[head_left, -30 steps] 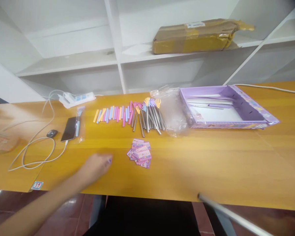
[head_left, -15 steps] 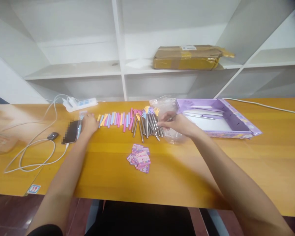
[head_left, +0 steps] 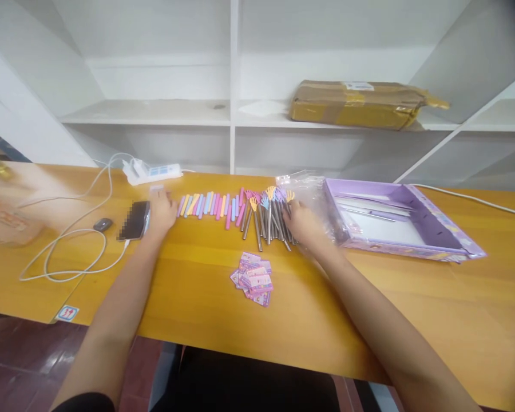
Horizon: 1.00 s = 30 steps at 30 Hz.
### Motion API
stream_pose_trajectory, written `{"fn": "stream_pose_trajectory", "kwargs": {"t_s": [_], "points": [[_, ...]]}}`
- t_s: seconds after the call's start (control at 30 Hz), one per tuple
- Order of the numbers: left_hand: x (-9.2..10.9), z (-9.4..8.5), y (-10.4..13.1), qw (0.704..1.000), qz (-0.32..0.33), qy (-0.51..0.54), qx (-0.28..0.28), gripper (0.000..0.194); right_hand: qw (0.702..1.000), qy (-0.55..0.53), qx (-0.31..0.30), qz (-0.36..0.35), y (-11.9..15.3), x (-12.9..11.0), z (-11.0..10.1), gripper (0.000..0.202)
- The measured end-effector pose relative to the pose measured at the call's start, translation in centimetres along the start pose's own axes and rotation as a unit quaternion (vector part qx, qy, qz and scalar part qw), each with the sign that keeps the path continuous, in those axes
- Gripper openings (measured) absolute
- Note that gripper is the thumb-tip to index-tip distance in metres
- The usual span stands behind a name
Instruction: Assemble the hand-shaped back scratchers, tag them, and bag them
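Observation:
My left hand [head_left: 162, 213] rests at the left end of a row of pastel sticks [head_left: 208, 204], between them and a black phone [head_left: 136, 220]; its fingers are blurred. At the right edge of a pile of metal rods with small coloured hand-shaped ends [head_left: 269, 217] is my right hand [head_left: 302, 222], fingers bent onto the rods; whether it grips one is unclear. Clear plastic packaging [head_left: 311, 191] lies behind it. Several small pink and purple cards [head_left: 255, 278] are stacked loosely in front of the rods.
An open purple box [head_left: 412, 249] with papers and a rod inside stands at the right. White power strip [head_left: 154, 173], cables and a black mouse [head_left: 103, 224] are at the left. On the shelf behind sits a taped cardboard box [head_left: 356, 106].
My right hand has moved down onto the right side of the rod pile, and the purple-ended rod it held is no longer seen raised. The view has shifted to the left.

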<state>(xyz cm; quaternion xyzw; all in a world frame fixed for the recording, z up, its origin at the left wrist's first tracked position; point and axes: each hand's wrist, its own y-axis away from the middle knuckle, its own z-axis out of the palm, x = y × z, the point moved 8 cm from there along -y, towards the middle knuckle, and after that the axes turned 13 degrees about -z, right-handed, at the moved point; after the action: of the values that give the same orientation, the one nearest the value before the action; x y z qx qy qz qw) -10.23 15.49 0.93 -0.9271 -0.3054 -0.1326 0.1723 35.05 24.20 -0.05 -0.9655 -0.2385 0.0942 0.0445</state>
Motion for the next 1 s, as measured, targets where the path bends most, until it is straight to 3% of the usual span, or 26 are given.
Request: {"fn": "stream_pose_trajectory", "kwargs": {"t_s": [0.13, 0.3, 0.4, 0.5, 0.67, 0.87, 0.93, 1.0], "points": [[-2.9, -1.6, -0.7, 0.999, -0.039, -0.031, 0.02, 0.043, 1.0, 0.007, 0.011, -0.011, 0.4, 0.1, -0.6, 0.043], [-5.3, -1.3, -0.7, 0.996, -0.068, -0.057, 0.011, 0.049, 0.998, -0.006, 0.005, -0.059, 2.2, -0.4, -1.2, 0.037], [-6.1, -1.3, -0.8, 0.993, -0.099, -0.064, 0.022, 0.064, 0.994, -0.03, 0.047, -0.097, 4.5, -0.9, -2.1, 0.034], [-6.5, -1.4, -1.1, 0.992, -0.112, -0.061, 0.019, 0.062, 0.986, -0.055, 0.1, -0.124, 7.2, -1.5, -3.0, 0.031], [-5.6, -1.7, -1.6, 0.993, -0.112, -0.024, -0.013, 0.067, 0.966, -0.103, 0.176, -0.156, 10.2, -2.0, -3.9, 0.027], [-3.0, -2.5, -1.4, 0.992, -0.119, 0.014, -0.048, 0.072, 0.925, -0.168, 0.258, -0.224, 10.7, -2.2, -3.7, 0.019], [-2.0, -2.7, -0.4, 0.989, -0.122, 0.032, -0.078, 0.074, 0.92, -0.191, 0.255, -0.227, 10.7, -2.2, -3.3, 0.017], [0.0, -2.9, 2.3, 0.986, -0.103, 0.071, -0.111, 0.077, 0.919, -0.226, 0.24, -0.218, 10.7, -2.1, -2.9, 0.016]]}}
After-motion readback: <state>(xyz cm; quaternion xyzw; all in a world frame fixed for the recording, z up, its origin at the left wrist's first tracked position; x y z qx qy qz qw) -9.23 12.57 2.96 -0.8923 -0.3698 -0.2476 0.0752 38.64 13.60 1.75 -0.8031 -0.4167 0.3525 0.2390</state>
